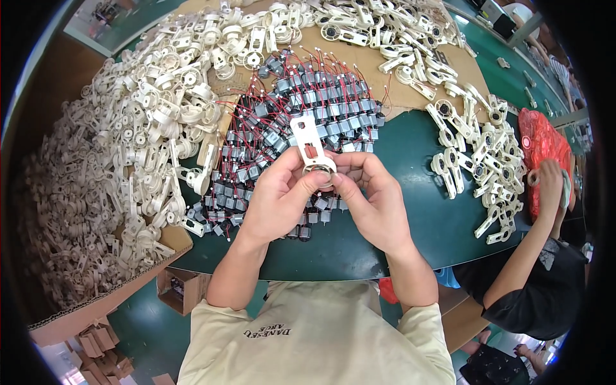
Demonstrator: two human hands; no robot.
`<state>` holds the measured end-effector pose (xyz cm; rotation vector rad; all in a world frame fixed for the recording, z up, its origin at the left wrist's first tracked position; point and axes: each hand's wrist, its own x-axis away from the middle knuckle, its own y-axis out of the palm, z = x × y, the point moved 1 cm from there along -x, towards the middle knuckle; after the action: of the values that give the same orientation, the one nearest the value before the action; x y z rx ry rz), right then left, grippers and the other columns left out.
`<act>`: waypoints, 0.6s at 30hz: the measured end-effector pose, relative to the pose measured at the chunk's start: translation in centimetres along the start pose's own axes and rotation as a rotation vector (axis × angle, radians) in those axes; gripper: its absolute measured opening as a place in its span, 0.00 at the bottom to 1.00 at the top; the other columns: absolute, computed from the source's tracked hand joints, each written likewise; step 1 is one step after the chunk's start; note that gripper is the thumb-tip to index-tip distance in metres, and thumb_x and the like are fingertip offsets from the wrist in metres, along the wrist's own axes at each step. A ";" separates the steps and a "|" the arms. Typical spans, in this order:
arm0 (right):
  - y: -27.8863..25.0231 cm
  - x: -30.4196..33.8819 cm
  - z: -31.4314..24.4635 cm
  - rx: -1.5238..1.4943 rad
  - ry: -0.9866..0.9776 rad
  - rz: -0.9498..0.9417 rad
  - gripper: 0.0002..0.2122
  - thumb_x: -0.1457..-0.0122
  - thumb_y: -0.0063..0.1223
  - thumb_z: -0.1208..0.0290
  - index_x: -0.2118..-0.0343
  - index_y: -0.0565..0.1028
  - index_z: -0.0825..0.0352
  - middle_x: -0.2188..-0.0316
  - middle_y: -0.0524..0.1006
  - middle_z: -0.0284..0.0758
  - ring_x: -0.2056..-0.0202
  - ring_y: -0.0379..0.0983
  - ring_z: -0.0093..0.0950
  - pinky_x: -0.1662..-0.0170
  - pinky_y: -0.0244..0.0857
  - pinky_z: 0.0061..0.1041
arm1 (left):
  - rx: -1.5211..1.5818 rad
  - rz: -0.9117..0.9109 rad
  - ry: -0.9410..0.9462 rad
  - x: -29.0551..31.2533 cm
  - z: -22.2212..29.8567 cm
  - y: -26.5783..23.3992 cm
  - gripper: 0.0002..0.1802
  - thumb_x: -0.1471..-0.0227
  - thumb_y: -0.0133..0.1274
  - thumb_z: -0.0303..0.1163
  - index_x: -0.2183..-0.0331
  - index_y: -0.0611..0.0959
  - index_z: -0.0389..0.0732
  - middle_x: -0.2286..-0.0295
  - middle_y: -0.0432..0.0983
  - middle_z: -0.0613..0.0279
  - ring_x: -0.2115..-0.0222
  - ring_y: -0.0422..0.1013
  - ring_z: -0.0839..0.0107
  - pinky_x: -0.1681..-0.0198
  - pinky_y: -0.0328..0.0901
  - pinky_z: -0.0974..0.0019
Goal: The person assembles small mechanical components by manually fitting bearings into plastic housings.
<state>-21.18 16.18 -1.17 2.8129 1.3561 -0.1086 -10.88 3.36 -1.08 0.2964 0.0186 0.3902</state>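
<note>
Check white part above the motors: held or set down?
Held: left hand and right hand grip the white part by its round end.

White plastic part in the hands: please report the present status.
Left hand and right hand both gripping white part. Part held over the motor pile. Nothing seen blocking either hand.

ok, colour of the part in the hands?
The part is off-white; head view shows it best.

Off-white part (307,138) between left hand (274,199) and right hand (380,208); grey, red-wired motors (329,111) beyond; green surface (417,186) below; red bag (544,138) right of both.
</note>
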 end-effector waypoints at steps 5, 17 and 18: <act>-0.3 -0.4 0.4 -0.255 0.029 0.037 0.09 0.42 0.52 0.79 0.58 0.71 0.70 0.66 0.75 0.30 0.67 0.70 0.15 0.64 0.65 0.17 | 0.020 0.055 0.079 -0.2 -0.2 0.3 0.17 0.46 0.49 0.17 0.53 0.73 0.31 0.55 0.67 0.60 0.53 0.69 0.72 0.51 0.66 0.69; 0.2 -0.6 0.3 -0.452 0.181 0.035 0.09 0.41 0.51 0.78 0.59 0.67 0.69 0.67 0.72 0.29 0.67 0.67 0.14 0.66 0.63 0.16 | -0.273 0.120 0.231 0.4 -0.7 1.4 0.16 0.48 0.51 0.16 0.56 0.74 0.31 0.59 0.65 0.59 0.58 0.71 0.71 0.54 0.70 0.69; 0.4 -0.6 0.5 -0.409 0.164 0.065 0.08 0.42 0.51 0.78 0.60 0.67 0.69 0.67 0.72 0.29 0.68 0.67 0.14 0.66 0.64 0.17 | -0.364 0.128 0.256 0.5 -0.8 1.4 0.16 0.49 0.52 0.15 0.56 0.75 0.31 0.60 0.65 0.59 0.59 0.72 0.71 0.55 0.71 0.69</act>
<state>-21.21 15.44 -1.64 2.5567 1.1505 0.3656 -11.01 5.06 -1.43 -0.1140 0.1781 0.5475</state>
